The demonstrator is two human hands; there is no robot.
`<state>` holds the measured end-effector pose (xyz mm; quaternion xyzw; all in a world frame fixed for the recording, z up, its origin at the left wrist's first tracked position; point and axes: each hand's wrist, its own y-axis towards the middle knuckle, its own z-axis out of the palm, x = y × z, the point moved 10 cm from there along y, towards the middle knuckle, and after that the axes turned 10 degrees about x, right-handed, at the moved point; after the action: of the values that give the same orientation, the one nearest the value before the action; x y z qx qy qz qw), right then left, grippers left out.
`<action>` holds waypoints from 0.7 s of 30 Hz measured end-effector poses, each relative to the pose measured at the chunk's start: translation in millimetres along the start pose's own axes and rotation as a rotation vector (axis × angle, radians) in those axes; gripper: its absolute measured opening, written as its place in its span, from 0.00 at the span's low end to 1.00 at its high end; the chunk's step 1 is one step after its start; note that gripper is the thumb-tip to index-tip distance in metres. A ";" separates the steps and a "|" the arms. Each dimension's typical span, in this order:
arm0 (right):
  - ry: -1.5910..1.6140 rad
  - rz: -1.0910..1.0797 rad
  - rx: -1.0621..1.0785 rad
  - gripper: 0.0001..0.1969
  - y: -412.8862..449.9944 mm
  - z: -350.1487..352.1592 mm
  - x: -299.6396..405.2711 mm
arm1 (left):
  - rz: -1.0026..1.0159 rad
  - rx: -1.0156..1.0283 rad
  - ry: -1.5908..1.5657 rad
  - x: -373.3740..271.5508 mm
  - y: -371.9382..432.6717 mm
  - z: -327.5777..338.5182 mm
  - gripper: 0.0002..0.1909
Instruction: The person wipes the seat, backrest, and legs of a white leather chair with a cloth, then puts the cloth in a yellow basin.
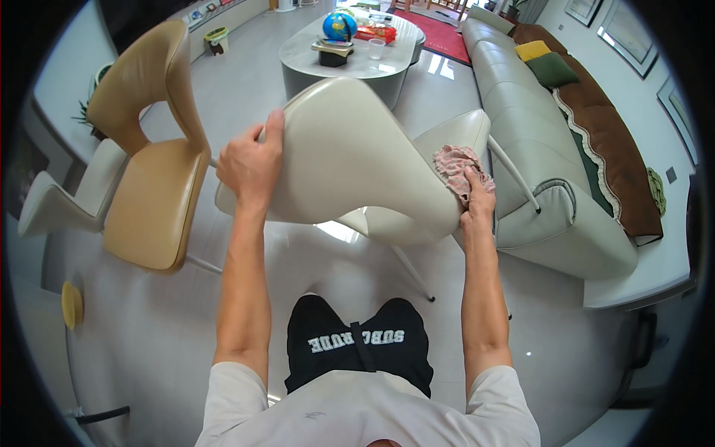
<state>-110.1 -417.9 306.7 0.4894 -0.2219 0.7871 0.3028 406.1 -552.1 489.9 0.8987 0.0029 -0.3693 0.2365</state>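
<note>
A cream upholstered chair (335,151) is tilted in front of me, its broad curved backrest towards me. My left hand (251,159) grips the left edge of that backrest, thumb up along the side. At the other end, my right hand (477,195) holds a crumpled pink patterned cloth (455,165) against the backrest's right edge. Behind the backrest the chair's seat (455,134) shows in part. One thin white leg (514,170) sticks out towards the sofa, and another white leg (413,274) slants down near the floor.
A tan chair (151,195) stands close on the left, with a white chair (89,190) behind it. To the right runs a long pale leather sofa (519,128). Ahead is an oval coffee table (296,53) bearing a globe (339,27). A small bin (217,42) stands by the wall.
</note>
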 end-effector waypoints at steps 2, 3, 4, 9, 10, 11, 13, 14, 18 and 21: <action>0.025 -0.038 -0.019 0.23 0.9 -13.0 25.0 | 0.083 -0.026 -0.025 -53.8 7.5 -16.9 0.33; 0.066 -0.016 -0.043 0.22 -3.5 -12.7 31.1 | 0.203 -0.103 -0.007 -84.4 9.5 -33.3 0.33; 0.112 0.012 -0.059 0.21 -7.8 -8.6 30.3 | 0.322 -0.185 0.020 -113.2 9.1 -53.6 0.33; 0.323 0.045 -0.086 0.22 -11.1 13.4 23.7 | 0.536 -0.174 0.154 -220.1 22.6 -91.8 0.37; 0.376 0.069 -0.132 0.22 -14.1 21.5 14.7 | 0.598 -0.197 0.181 -235.6 20.1 -99.1 0.35; 0.429 0.094 -0.179 0.22 -15.6 27.0 10.2 | 0.603 -0.202 0.189 -243.6 20.2 -106.5 0.35; 0.403 -0.003 -0.062 0.22 10.4 23.7 -2.6 | 0.812 -0.271 0.028 -267.8 4.8 -117.7 0.30; 0.447 -0.017 -0.100 0.27 7.3 33.1 -18.2 | 0.852 -0.277 0.053 -268.7 4.8 -121.2 0.30; 0.537 0.027 -0.081 0.33 -12.0 71.1 -70.2 | 0.860 -0.255 0.221 -238.4 36.0 -113.8 0.28; 0.652 0.119 -0.094 0.24 -38.3 89.8 -106.5 | 1.057 -0.277 0.207 -223.7 36.4 -110.3 0.23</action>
<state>9.5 -476.0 250.3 0.1837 -0.1777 0.9074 0.3336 323.0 -499.4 721.9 0.7701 -0.3764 -0.1063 0.5039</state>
